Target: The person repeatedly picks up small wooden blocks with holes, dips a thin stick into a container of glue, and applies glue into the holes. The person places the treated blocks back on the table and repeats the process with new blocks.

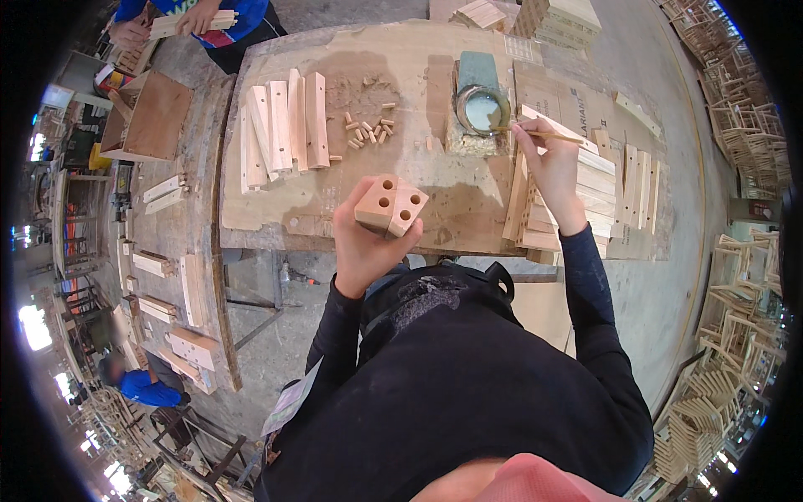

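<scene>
My left hand (355,247) is closed around two wooden pieces (391,205) held side by side, their ends turned up with drilled round holes showing. Between the fingers of my right hand (554,174) is a thin wooden stick (554,136), its left end at the rim of a round pot (462,110). Pale, whitish liquid (483,110) lies inside the pot. Left of it, several short wooden dowels (368,134) are scattered on the cardboard-covered table (401,75). Drilled wooden bars (280,125) lie in a row farther left. Below my right wrist rests a pile of wooden bars (585,197).
At the upper left a co-worker's hands (196,17) hold wooden strips. A side bench (196,226) on the left carries a wooden box (155,113) and more wood pieces. Stacked blocks (556,21) stand at the far edge. Wooden frames (711,402) are piled along the right.
</scene>
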`<state>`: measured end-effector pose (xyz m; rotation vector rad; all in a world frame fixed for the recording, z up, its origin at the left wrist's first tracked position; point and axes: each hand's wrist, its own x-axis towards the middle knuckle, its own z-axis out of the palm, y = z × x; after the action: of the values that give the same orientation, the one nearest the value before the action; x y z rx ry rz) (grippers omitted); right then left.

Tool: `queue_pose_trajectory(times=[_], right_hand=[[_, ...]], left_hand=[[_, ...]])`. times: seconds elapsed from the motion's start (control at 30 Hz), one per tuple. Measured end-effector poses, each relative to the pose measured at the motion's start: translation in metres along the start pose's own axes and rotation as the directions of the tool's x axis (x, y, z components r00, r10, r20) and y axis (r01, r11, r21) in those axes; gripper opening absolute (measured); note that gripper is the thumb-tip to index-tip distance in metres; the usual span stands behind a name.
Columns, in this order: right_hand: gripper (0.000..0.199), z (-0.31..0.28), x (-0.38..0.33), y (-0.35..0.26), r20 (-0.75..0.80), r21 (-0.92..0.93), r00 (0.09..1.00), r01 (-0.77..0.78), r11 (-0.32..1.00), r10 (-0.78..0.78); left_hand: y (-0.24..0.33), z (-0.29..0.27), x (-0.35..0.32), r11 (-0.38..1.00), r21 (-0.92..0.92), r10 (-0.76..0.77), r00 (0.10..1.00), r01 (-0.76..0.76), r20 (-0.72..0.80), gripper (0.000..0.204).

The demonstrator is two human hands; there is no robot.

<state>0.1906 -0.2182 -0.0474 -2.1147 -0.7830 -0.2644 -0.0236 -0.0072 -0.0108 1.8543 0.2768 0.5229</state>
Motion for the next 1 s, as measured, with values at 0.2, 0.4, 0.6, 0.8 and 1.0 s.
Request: queue_pose_trajectory(times=[0.2,0.4,0.6,0.8,1.0], right_hand=[[0.012,0.01,-0.011,0.001,0.027,0.091,0.998,-0.066,0.994,0.064],[0.012,0.02,-0.013,0.006,0.012,0.355,0.984,-0.172,0.919,0.179],[0.01,0.025,-0.016,0.04,0.038,0.697,0.931,-0.285,0.658,0.363],[0.018,0.021,-0.011,0.042,0.129,0.819,0.806,-0.415,0.396,0.578],[0.017,0.018,-0.011,0.046,0.218,0.815,0.747,-0.494,0.304,0.628]], left_hand=[[-0.014,0.0,-0.002,0.998,-0.062,0.015,0.999,-0.013,0.039,0.042],[-0.011,-0.002,-0.005,0.992,-0.129,-0.022,0.999,0.016,-0.043,0.044],[-0.017,-0.005,-0.007,0.993,-0.112,-0.039,0.999,0.04,0.014,0.045],[-0.009,0.001,-0.008,0.987,-0.15,-0.055,0.998,0.049,-0.032,0.045],[-0.004,0.001,-0.004,0.995,-0.078,-0.065,0.997,0.069,0.052,0.053]])
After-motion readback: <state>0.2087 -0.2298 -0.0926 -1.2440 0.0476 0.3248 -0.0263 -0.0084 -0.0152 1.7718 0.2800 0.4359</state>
